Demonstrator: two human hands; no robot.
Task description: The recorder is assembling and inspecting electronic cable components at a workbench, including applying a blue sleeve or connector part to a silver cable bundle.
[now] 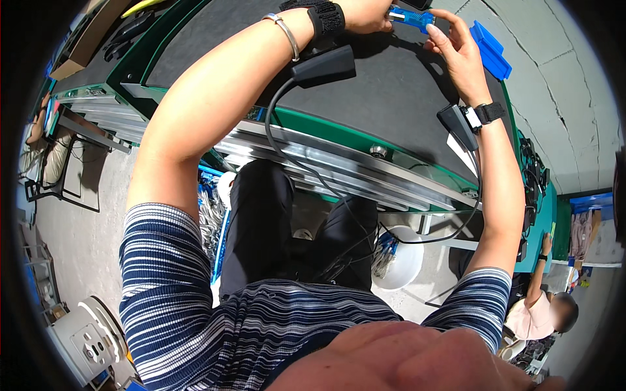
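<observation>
Your right hand (464,62) pinches the right end of one blue piece (411,17) between thumb and fingers, its grip nearly closed; your left hand (365,16) meets the other end, but you cannot tell how tightly. Both arms reach forward over one dark-topped table (385,91), left elbow bent outward. One blue tray (490,51) sits beside your right hand; one white bucket (405,264) stands below.

Dark-topped workbench (378,91) with green edging (326,129) stood at upper centre, bright light on its silvery rails (404,191) mid-frame; pale grey wall (554,85), dark-lined, upper right; grey floor (78,251), left.
</observation>
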